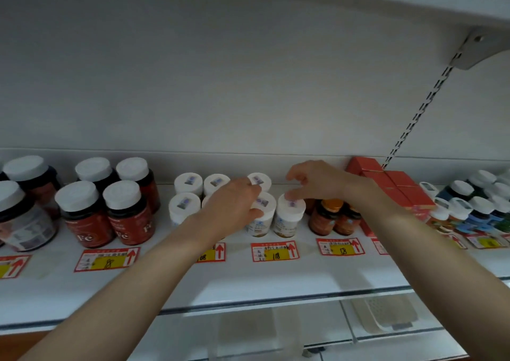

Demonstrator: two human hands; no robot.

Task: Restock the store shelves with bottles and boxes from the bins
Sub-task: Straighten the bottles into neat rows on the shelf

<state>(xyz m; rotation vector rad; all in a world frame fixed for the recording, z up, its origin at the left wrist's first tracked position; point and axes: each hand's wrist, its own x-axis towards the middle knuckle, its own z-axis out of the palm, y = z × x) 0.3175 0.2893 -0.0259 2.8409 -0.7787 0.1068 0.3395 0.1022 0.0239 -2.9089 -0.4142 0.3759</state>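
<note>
Several small white bottles with white caps stand in two rows in the middle of the white shelf (248, 280). My left hand (234, 206) wraps its fingers round one front-row white bottle (262, 217). To its right, my right hand (314, 184) pinches the cap of another white bottle (288, 217) with its fingertips. Both bottles stand upright on the shelf. The back-row white bottles (190, 182) are untouched.
Dark red bottles with white caps (82, 214) stand at the left. Small amber bottles (325, 218), red boxes (397, 189) and blue-labelled bottles (474, 211) fill the right. Red price tags (273, 250) line the shelf front. A white basket (386, 313) lies on the lower shelf.
</note>
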